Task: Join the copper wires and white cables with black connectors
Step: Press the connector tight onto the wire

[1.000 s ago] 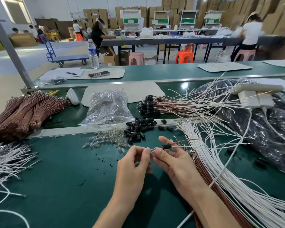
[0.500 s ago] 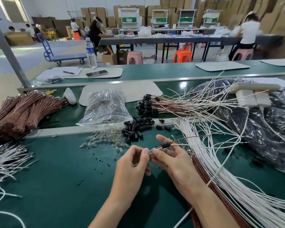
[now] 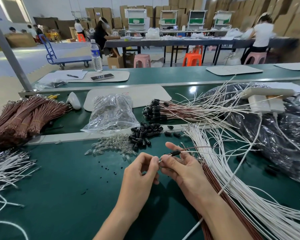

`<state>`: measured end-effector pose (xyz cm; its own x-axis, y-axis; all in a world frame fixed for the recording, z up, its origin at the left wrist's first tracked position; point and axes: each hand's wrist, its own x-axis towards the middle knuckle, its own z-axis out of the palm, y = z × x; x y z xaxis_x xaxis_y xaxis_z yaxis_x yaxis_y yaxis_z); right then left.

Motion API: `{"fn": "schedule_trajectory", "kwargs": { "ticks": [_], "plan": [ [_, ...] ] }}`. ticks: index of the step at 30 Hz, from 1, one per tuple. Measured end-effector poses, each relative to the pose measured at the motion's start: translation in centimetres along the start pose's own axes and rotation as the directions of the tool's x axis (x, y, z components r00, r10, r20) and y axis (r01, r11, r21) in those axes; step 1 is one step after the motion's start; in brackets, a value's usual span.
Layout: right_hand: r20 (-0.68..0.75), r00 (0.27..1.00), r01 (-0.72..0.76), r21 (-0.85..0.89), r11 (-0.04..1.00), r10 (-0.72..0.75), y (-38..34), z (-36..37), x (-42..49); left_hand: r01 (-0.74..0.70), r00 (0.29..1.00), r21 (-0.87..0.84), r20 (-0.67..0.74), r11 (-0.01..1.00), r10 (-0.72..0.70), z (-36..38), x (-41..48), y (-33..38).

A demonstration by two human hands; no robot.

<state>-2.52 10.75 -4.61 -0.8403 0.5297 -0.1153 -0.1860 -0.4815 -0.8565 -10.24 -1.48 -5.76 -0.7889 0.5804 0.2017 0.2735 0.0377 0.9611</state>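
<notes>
I log: right hand [image 3: 182, 168] grips copper wire [image 3: 197, 147], white cable [image 3: 206, 153], black connector [image 3: 176, 152]; left hand [image 3: 142, 172] apparently pinches wire tip [image 3: 160, 159]. Next: seat connector.

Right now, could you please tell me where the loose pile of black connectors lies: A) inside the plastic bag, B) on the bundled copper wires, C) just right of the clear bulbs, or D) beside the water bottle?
C: the black connectors sit heaped against the right edge of the clear bulbs.

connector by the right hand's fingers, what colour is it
Black. The connector shows best in the head view, which is the only view here.
</notes>
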Motion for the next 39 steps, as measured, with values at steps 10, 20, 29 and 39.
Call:
{"fn": "schedule_trajectory", "kwargs": {
  "ticks": [10, 20, 29, 39],
  "plan": [
    [-0.032, 0.998, 0.045, -0.012, 0.999, -0.045, 0.1, -0.1, 0.1, 0.033, 0.999, -0.09, 0.019, 0.995, -0.032, 0.1, -0.2, 0.6],
    [-0.015, 0.998, 0.065, 0.009, 0.998, -0.065, 0.0, 0.2, 0.1, 0.034, 0.999, -0.137, 0.028, 0.99, -0.03, 0.0, 0.2, 0.3],
    [-0.083, 0.996, 0.029, 0.096, 0.995, -0.021, 0.0, -0.5, 0.4, 0.066, 0.998, -0.197, -0.008, 0.978, -0.069, -0.1, 0.3, 0.2],
    [0.067, 0.997, -0.05, 0.033, 0.998, 0.048, 0.3, 0.4, 0.0, 0.026, 1.0, -0.145, -0.001, 0.989, -0.026, 0.1, 0.1, 0.4]
  ]
}}
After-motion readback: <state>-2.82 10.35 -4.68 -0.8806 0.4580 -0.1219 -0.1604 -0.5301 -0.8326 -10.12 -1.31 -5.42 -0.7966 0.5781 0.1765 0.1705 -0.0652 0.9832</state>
